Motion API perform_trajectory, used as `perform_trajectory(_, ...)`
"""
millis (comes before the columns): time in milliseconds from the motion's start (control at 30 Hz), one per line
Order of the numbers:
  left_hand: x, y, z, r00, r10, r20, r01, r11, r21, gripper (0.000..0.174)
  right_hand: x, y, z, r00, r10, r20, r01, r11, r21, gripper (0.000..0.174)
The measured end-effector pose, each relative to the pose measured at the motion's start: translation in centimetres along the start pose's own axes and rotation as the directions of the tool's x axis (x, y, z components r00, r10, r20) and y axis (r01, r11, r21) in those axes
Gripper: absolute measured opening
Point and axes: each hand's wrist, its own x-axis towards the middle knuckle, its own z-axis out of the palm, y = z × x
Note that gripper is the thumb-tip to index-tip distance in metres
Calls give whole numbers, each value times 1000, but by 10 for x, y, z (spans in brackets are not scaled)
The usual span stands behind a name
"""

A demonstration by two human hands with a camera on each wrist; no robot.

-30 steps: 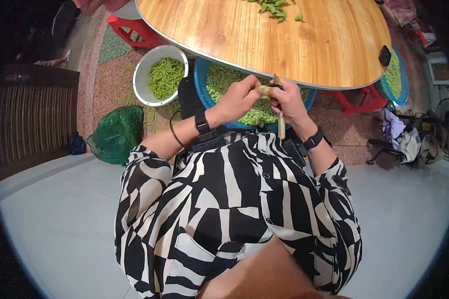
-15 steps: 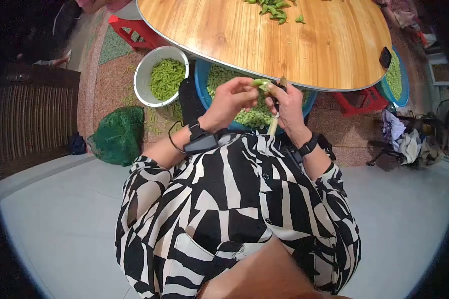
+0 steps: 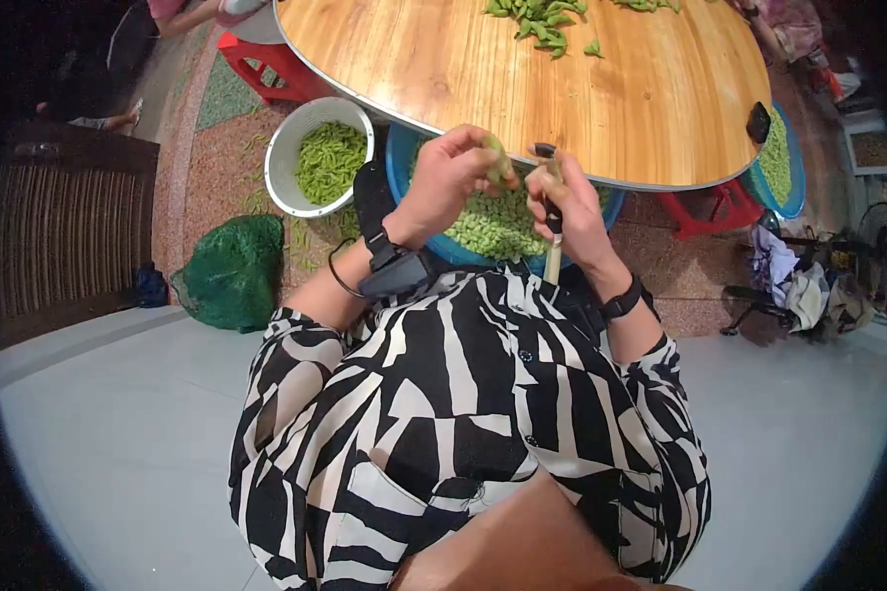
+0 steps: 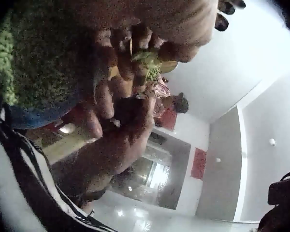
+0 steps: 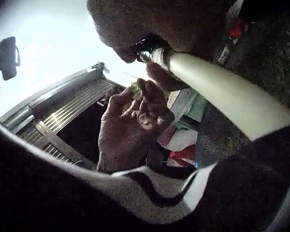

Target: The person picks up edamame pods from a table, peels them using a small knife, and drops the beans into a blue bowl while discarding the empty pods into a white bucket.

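My left hand [image 3: 445,187] pinches a green bean pod [image 3: 500,163] between thumb and fingers, above the blue tub [image 3: 396,167]. Shelled pale green beans [image 3: 493,227] fill that tub. Just right of the pod, my right hand [image 3: 574,212] grips a slim tool with a long pale handle [image 3: 554,264] and a black neck; the handle points back toward my body. A gap separates the two hands. In the right wrist view the pale handle [image 5: 217,89] crosses in front, with the left hand [image 5: 130,130] and pod beyond.
A round wooden table [image 3: 660,108] overhangs the tub's far side, with several pods [image 3: 542,25] on it. To the left stand a white bucket [image 3: 274,172] of green pods and a green mesh bag [image 3: 232,271]. Red stools [image 3: 276,74] stand under the table's edge.
The hands met at the pod earlier; now they are apart. My left hand has lifted slightly up and left with the pod, which has turned more upright. My right hand still grips the tool.
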Motion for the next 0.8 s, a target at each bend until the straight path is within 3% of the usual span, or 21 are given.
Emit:
perform_trajectory(33,-2,-2,7,994,-40,-97,38,999,-19,13,1,-2,3,1000,4,6,-4,1000,1,23)
perform_trajectory(67,-4,0,10,995,-43,-96,41,999,-18,13,2,-1,0,1000,4,3,-4,1000,2,23)
perform_trajectory(133,-6,1,14,997,-67,-43,71,992,103,15,2,5,-9,987,-20,161,30,998,-57,23)
perform_trajectory(267,-8,-5,12,999,-49,-16,51,989,140,17,-3,12,-2,990,-16,139,13,1000,20,22)
perform_trajectory(333,-8,-6,10,1000,18,-20,-11,953,303,16,-4,14,-1,984,-7,176,-13,993,115,26)
perform_trajectory(467,-6,-9,9,999,27,-34,-15,951,309,17,-3,16,-2,984,17,178,-54,978,203,31)
perform_trajectory(567,-5,-12,11,992,125,-15,-111,922,372,15,-4,15,-1,983,26,181,-65,975,214,33)
perform_trajectory(633,-5,-15,11,969,246,-18,-201,831,519,16,-4,16,0,982,14,190,-54,977,206,34)
perform_trajectory(767,-8,-11,14,961,277,-24,-207,771,603,15,-5,14,4,988,15,155,-44,982,185,31)
perform_trajectory(800,-9,-8,17,937,348,11,-269,703,658,14,-5,15,4,991,8,133,-33,982,185,27)
